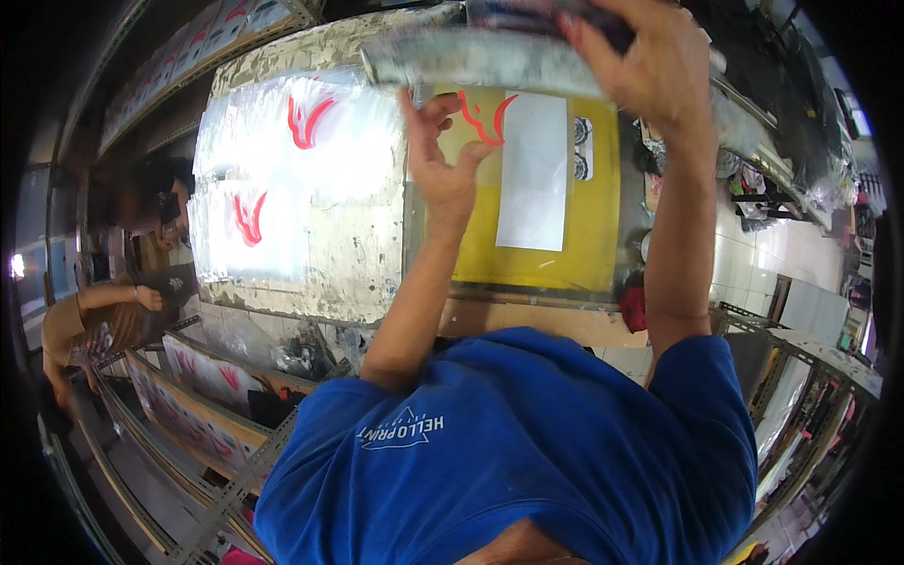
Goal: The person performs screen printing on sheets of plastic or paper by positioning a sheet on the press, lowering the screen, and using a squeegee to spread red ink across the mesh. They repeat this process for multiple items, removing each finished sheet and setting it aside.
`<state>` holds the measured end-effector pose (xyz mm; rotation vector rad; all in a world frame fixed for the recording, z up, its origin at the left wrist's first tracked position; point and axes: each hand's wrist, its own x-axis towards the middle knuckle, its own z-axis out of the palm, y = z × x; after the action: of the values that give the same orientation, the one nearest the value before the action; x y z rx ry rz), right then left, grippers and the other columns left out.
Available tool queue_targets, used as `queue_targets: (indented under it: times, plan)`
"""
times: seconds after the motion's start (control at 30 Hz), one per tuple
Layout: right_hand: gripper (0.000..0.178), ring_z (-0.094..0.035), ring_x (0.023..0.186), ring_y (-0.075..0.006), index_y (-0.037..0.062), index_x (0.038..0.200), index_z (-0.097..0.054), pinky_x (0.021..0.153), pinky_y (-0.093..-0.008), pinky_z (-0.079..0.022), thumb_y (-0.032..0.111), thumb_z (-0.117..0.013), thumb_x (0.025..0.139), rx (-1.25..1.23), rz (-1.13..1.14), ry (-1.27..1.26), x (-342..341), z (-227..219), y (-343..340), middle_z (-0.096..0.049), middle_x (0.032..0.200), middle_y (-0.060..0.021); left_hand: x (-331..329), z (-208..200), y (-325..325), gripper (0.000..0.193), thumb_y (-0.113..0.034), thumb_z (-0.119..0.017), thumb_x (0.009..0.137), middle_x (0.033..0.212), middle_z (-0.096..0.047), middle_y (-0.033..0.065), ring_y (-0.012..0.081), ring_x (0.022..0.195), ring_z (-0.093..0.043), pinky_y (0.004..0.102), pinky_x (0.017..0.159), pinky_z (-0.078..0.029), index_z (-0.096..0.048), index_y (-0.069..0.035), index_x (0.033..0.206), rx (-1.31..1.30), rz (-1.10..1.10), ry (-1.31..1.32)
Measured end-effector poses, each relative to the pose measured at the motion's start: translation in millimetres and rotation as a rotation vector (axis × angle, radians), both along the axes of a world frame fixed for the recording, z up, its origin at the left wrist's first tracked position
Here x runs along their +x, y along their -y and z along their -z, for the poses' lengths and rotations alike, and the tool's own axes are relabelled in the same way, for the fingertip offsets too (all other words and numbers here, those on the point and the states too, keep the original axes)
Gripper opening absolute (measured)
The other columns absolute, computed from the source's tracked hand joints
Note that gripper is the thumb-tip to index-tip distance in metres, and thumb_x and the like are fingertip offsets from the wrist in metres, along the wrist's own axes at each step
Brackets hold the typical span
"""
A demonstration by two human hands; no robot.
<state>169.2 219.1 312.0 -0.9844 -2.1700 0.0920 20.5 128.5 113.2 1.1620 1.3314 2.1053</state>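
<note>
At upper centre, my left hand (441, 162) is open beside a red print (499, 121); whether my right hand (650, 71) grips the pale bar (461, 58), I cannot tell.

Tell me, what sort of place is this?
Probably a print workshop: sheets with similar red marks lie on a stained table, and more such sheets sit in metal racks.

Glossy plastic sheets (353, 179), cloth shirt (546, 443)
</note>
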Motion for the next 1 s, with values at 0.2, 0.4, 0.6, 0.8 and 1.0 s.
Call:
queue_targets:
  times: [0.2, 0.4, 0.6, 0.8, 1.0]
  plan:
    - [0.045, -0.063, 0.085, -0.029, 0.0286, 0.125, -0.069, 0.073, -0.0404, -0.047, 0.028, -0.075, 0.081, -0.096, -0.068, 0.171, 33, 107, 45, -0.066, 0.09, -0.0085, -21, 31, 79, 0.095, -0.011, -0.094, 0.063, 0.127, -0.06, 0.013, 0.0241, 0.115, -0.059, 0.0359, 0.099, -0.047, -0.045, 0.004, 0.144, -0.426, 0.124, 0.26]
    - [0.063, -0.061, 0.093, -0.0287, 0.0242, 0.137, -0.061, 0.089, -0.0413, -0.039, 0.024, -0.079, 0.076, -0.407, -0.133, 0.295, 34, 204, 65, -0.064, 0.096, -0.0099, -21, 108, 118, 0.08, -0.022, -0.093, 0.059, 0.139, -0.053, 0.0177, 0.0339, 0.123, -0.05, 0.0448, 0.104, -0.04, -0.06, 0.003, 0.128, -0.508, -0.102, -0.422]
    - [0.076, -0.049, 0.111, -0.0267, 0.0247, 0.136, -0.057, 0.095, -0.049, -0.032, 0.013, -0.077, 0.064, -0.356, -0.014, 0.398, 24, 257, 50, -0.056, 0.115, -0.0057, -26, 122, 124, 0.075, -0.037, -0.091, 0.057, 0.143, -0.049, 0.0194, 0.0394, 0.126, -0.041, 0.051, 0.105, -0.032, -0.066, 0.001, 0.116, -0.62, -0.227, -0.761]
    - [0.076, -0.05, 0.11, -0.0267, 0.0259, 0.133, -0.059, 0.095, -0.0493, -0.032, 0.017, -0.075, 0.06, -0.086, 0.041, 0.286, 11, 287, -69, -0.057, 0.113, -0.0036, -26, 118, 127, 0.07, -0.028, -0.09, 0.059, 0.148, -0.043, 0.0224, 0.04, 0.129, -0.038, 0.0513, 0.106, -0.031, -0.066, 0.001, 0.117, -0.618, -0.175, -0.73]
    - [0.069, -0.059, 0.106, -0.0287, 0.0293, 0.136, -0.059, 0.091, -0.0488, -0.038, 0.026, -0.077, 0.07, 0.005, -0.057, 0.29, -3, 290, -185, -0.065, 0.113, -0.0056, -27, 120, 130, 0.074, -0.03, -0.088, 0.061, 0.145, -0.045, 0.0217, 0.0386, 0.131, -0.037, 0.0498, 0.108, -0.03, -0.064, -0.001, 0.125, -0.647, -0.166, -0.698]
